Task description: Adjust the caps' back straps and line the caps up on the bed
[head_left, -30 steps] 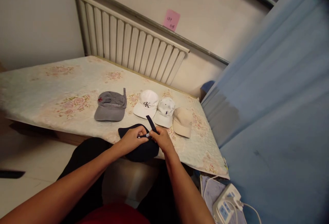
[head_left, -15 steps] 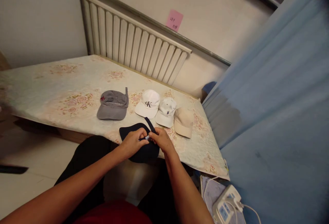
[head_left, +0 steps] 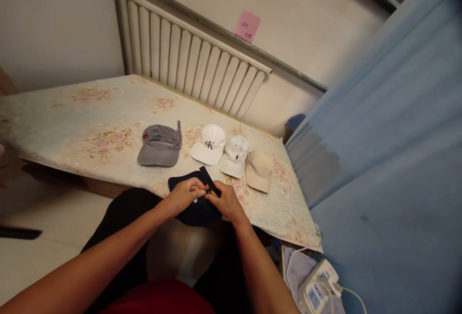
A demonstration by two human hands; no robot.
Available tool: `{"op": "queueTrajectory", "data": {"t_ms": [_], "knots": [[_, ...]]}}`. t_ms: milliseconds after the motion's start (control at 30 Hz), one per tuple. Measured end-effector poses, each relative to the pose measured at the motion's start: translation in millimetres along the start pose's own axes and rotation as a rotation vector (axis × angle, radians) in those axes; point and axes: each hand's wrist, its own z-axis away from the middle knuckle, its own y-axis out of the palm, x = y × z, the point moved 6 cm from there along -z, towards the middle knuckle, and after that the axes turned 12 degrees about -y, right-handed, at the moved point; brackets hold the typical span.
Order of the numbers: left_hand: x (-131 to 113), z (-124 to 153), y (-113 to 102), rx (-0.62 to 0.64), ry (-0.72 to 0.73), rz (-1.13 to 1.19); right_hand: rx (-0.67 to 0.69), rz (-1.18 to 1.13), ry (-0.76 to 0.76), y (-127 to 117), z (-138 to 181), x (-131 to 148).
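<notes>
A black cap lies at the near edge of the table, partly over my lap, its strap sticking up between my hands. My left hand pinches at the strap's fastening from the left. From the right, my right hand is closed on the strap, fingertips meeting those of the left. A small white mark shows on the cap below the left fingers. Just beyond sit a white cap with black letters, a white cap with a small dark emblem and a beige cap. The fingers hide the fastening itself.
A grey cap rests farther left on the flower-patterned cloth. Behind the table runs a radiator. A blue curtain hangs at the right, and a white power strip with cables lies at the lower right.
The fingers have shifted at the strap and come closer together. The pale piece seen between them is no longer visible there, and a white mark on the cap now shows.
</notes>
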Motion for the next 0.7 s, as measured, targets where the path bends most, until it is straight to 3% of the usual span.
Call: {"op": "queueTrajectory", "data": {"t_ms": [167,433,700], "knots": [[-3,2,-4,0.027,-0.033,0.031,0.013,0.127,-0.04,2,1,3],[8,5,-3,0.137,-0.239,0.084,0.014,0.169,0.008,6,2,-5],[8,9,-3,0.067,-0.144,-0.047,0.062,0.175,-0.035,9,3,5]]}}
